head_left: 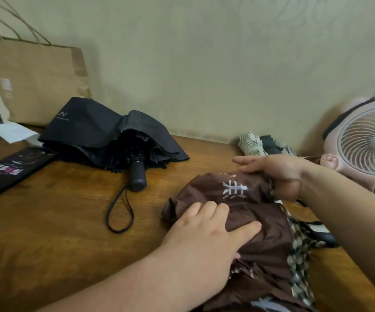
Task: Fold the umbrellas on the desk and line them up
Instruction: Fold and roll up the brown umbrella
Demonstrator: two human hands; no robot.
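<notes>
A brown umbrella (265, 235) with white characters and a checked lining lies loose on the wooden desk (69, 221) at the front right. My left hand (206, 239) presses flat on its canopy with straight fingers. My right hand (278, 174) grips the canopy's far edge, thumb underneath. Its black handle (324, 235) pokes out to the right. A black umbrella (105, 136) lies half collapsed at the back middle, its handle and wrist strap pointing toward me. Two small folded umbrellas, one cream (250, 144) and one dark (272, 144), lie by the wall.
A brown paper bag (35, 82) leans on the wall at the back left. A black box with pink print (8, 172) and white papers (13, 131) lie at the left. A pink desk fan (366, 145) stands at the right edge.
</notes>
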